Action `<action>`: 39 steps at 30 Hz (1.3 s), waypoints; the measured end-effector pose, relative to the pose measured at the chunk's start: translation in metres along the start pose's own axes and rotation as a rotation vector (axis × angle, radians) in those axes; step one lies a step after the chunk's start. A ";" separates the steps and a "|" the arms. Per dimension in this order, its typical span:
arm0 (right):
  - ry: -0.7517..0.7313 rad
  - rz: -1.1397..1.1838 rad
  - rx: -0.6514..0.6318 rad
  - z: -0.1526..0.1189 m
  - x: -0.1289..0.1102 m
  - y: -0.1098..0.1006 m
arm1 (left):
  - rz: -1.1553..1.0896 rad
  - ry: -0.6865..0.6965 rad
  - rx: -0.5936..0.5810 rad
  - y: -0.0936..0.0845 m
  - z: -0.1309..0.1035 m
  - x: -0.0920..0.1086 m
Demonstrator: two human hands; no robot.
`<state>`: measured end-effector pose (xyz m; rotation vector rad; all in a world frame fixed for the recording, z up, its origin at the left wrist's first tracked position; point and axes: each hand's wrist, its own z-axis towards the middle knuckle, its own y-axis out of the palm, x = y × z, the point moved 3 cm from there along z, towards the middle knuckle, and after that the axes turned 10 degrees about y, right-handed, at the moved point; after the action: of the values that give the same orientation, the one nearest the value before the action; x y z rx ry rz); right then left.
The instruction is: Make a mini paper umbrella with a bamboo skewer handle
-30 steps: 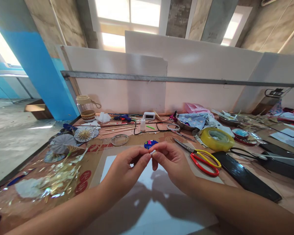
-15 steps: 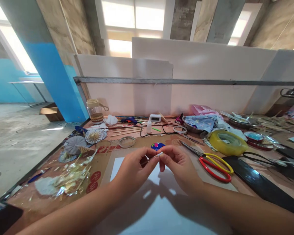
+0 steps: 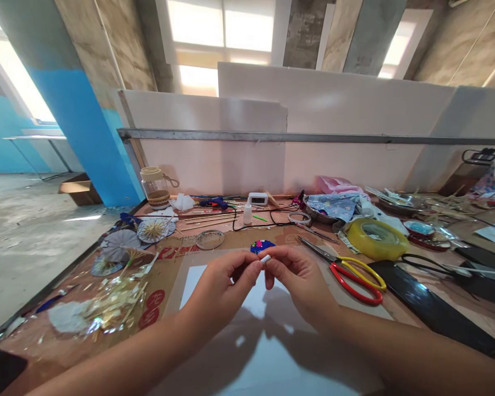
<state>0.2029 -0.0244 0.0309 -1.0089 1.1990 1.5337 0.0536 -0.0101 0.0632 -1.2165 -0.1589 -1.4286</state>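
A small white rolled piece [image 3: 265,259] is pinched between the fingertips of both my hands, above the white paper [image 3: 247,352]. My left hand [image 3: 230,280] grips it from the left with thumb and forefinger. From the other side my right hand [image 3: 293,275] holds its right end, fingers curled. What the piece is made of is too small to tell. Just beyond my fingertips lies a blue round patterned piece [image 3: 260,245], partly covered by them. Scissors [image 3: 357,278] with one red and one yellow handle loop lie right of my right hand.
A yellow tape roll [image 3: 375,239] and a long black object [image 3: 435,305] lie on the right. Farther back stand a small white bottle [image 3: 247,212] and a lidded jar [image 3: 153,187]. Paper fans [image 3: 154,228] and shiny scraps [image 3: 115,300] cover the left side.
The white piece between my fingertips has turned slightly and shows a little more. My hands stay together in nearly the same place; the whole view has shifted a little.
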 end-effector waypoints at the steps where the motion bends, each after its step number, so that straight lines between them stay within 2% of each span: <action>1: 0.001 -0.009 -0.005 0.000 0.000 0.000 | 0.004 0.003 -0.004 0.000 0.000 -0.001; 6: 0.006 0.008 0.003 0.000 -0.001 0.000 | 0.010 0.014 -0.054 0.001 0.001 -0.003; 10: 0.026 0.029 0.012 0.001 0.000 0.000 | 0.031 -0.031 0.030 -0.002 0.001 -0.007; 16: 0.049 -0.002 0.030 0.000 -0.001 0.000 | 0.243 0.190 0.129 -0.005 -0.004 -0.004; 18: 0.047 -0.011 0.026 -0.001 -0.001 0.001 | 0.268 0.208 0.142 -0.005 -0.005 -0.004; 31: -0.025 -0.048 -0.022 -0.001 0.001 0.000 | 0.099 0.096 0.083 -0.004 -0.002 -0.005; 39: -0.013 0.006 0.012 0.001 0.003 0.000 | 0.119 0.076 0.012 -0.001 -0.003 -0.006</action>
<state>0.2018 -0.0227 0.0283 -0.9864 1.2018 1.5341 0.0496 -0.0083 0.0583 -1.1410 -0.0422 -1.3658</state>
